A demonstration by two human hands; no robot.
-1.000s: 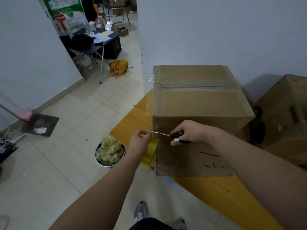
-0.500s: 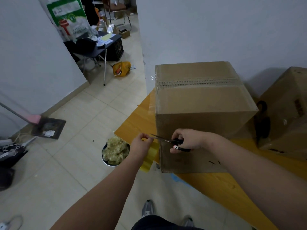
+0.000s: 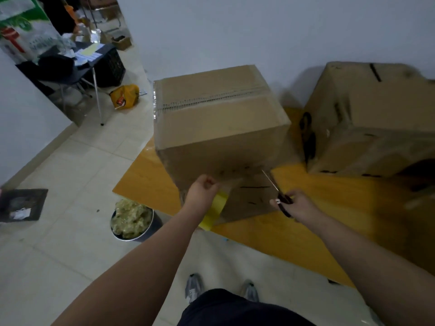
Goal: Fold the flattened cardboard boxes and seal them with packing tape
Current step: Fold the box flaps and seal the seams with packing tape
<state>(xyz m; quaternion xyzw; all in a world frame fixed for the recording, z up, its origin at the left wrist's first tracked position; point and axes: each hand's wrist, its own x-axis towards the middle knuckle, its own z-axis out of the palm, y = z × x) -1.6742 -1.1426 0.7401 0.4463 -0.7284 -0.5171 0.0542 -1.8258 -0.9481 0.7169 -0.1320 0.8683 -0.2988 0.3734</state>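
Since the earlier frame the scissors (image 3: 281,197) have been drawn away from the tape, off to the right, and the view has swung so that a second box (image 3: 367,118) is now seen further along the desk (image 3: 306,234). The right hand (image 3: 300,205) is held just off the lower right corner of the near face of the box (image 3: 221,128). Its grip is clamped on the black handles, and the blades appear closed, pointing up and left towards that face.

The left hand (image 3: 202,192) is kept at the lower left corner of the same face, its grip closed round the yellow tape roll (image 3: 216,205), which hangs just below the fingers and against the cardboard. The box stands upright on the near left part of the desk, with a taped seam (image 3: 211,100) running left to right across its top. A pale strip seems to lie between the roll and the near face, but the frame is blurred there, so whether the tape has been severed cannot be told.

The coming move is judged to turn on that loose end. It lies beside the left hand and well apart from the scissors, so the left hand is the nearer one for pressing it flat. The right hand would have to cross the whole near face to help.
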